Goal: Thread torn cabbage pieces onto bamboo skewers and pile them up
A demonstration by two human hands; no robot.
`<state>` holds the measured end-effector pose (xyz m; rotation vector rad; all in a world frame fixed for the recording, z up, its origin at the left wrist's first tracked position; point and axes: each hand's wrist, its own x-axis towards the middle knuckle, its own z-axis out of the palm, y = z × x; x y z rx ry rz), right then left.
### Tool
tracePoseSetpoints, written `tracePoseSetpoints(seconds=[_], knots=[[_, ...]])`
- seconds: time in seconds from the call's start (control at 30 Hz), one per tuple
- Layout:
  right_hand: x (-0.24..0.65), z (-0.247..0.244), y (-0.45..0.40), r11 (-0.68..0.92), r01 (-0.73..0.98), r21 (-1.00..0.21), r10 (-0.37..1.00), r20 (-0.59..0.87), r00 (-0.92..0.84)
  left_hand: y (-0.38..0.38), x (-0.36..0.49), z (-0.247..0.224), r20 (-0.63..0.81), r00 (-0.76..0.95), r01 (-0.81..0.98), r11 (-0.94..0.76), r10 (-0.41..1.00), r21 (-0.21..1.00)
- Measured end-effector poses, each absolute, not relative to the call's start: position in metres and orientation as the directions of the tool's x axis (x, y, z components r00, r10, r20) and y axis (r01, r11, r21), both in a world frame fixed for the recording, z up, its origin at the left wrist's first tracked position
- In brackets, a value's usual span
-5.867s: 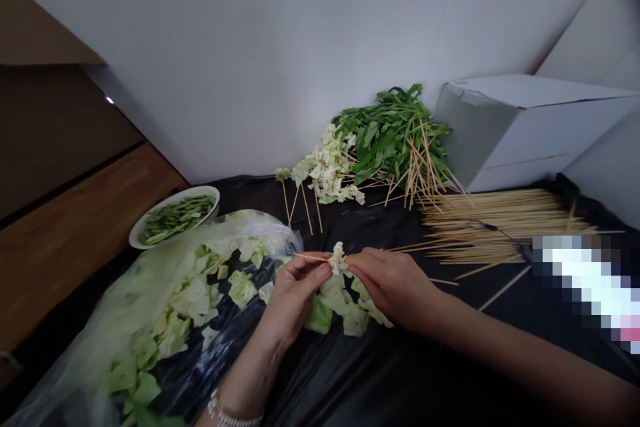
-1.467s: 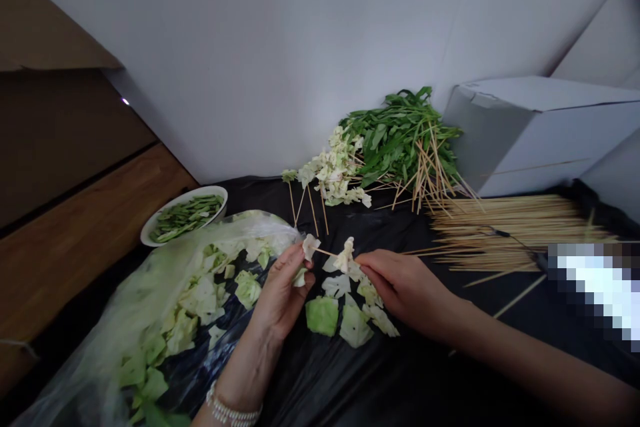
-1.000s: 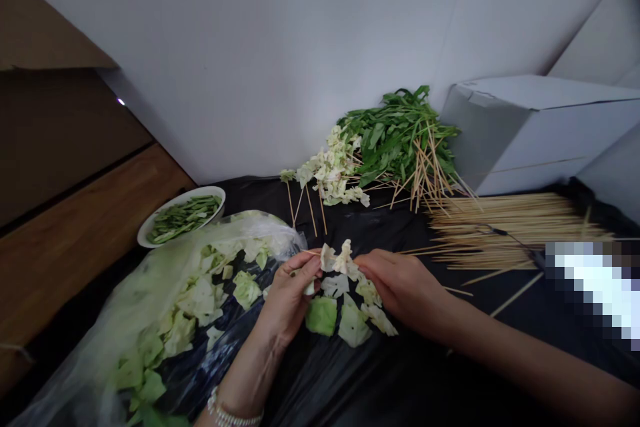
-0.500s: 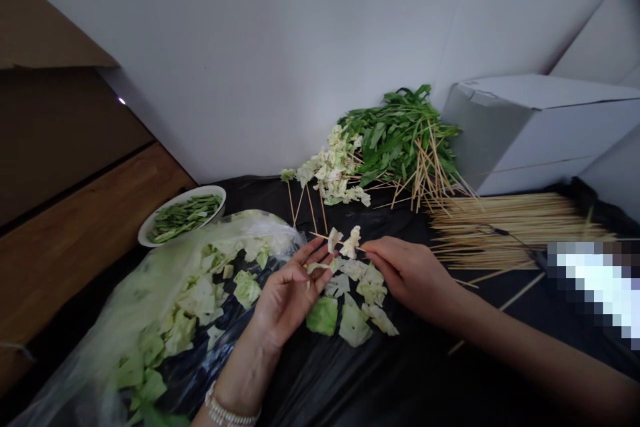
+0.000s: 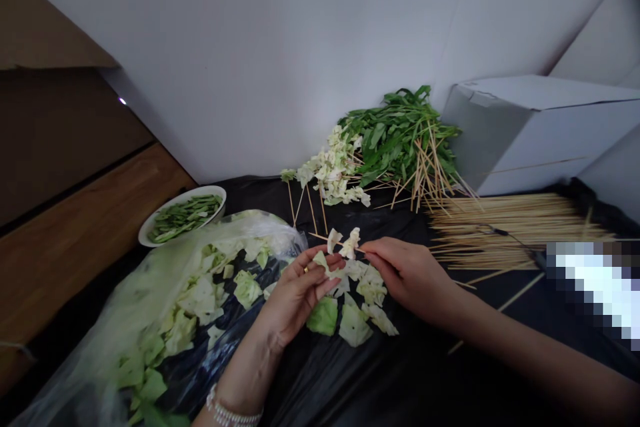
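Observation:
My right hand (image 5: 405, 273) pinches a bamboo skewer (image 5: 319, 236) that points left, its tip free. Threaded on it are two pale cabbage pieces (image 5: 351, 243), close to my right fingertips. Just below the skewer, my left hand (image 5: 300, 293), with a beaded bracelet at the wrist, holds a cabbage leaf piece (image 5: 321, 260) between thumb and fingers. On the black plastic sheet (image 5: 320, 380) beneath both hands lie several loose cabbage pieces (image 5: 355, 323).
A clear plastic bag (image 5: 115, 320) of cut cabbage spreads at left, with a white bowl (image 5: 145, 233) of green vegetable pieces behind it. Skewered cabbage (image 5: 335, 173) and leafy greens (image 5: 390, 133) lie by the wall. Bare skewers (image 5: 510, 227) and a white box (image 5: 565, 140) are at right.
My left hand has raised a cabbage leaf piece up near the skewer, its fingers now around it. My right hand and the skewer have barely moved.

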<state>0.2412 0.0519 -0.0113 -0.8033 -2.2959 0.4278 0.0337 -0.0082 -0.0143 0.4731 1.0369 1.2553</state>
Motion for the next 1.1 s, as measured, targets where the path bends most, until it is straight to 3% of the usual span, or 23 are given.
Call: tracePoseSetpoints(seconds=[0.2, 0.6, 0.8, 0.87, 0.97, 1.1], knots=[[0.242, -0.012, 0.053, 0.764, 0.424, -0.487, 0.642, 0.503, -0.578, -0.01, 0.036, -0.014, -0.36, -0.072, -0.466, 0.288, 0.93, 0.837], [0.242, -0.009, 0.054, 0.763, 0.433, -0.48, 0.644, 0.508, -0.572, -0.007, 0.035, -0.017, -0.346, -0.135, -0.558, 0.217, 0.928, 0.801], [0.242, -0.01, 0.054, 0.765, 0.43, -0.479, 0.641, 0.504, -0.579, -0.006, 0.033, -0.016, -0.348, -0.158, -0.515, 0.223, 0.924, 0.827], [0.243, -0.01, 0.054, 0.766, 0.433, -0.476, 0.641, 0.506, -0.578, -0.008, 0.033, -0.016, -0.308, -0.177, -0.43, 0.208, 0.935, 0.879], [0.244, -0.009, 0.055, 0.761, 0.441, -0.476, 0.647, 0.506, -0.57, -0.011, 0.035, -0.019, -0.104, -0.244, -0.166, 0.064, 0.964, 0.984], [0.245, -0.008, 0.057, 0.762, 0.447, -0.469, 0.647, 0.52, -0.558, -0.013, 0.035, -0.026, 0.111, -0.219, 0.191, -0.069, 0.969, 0.979]])
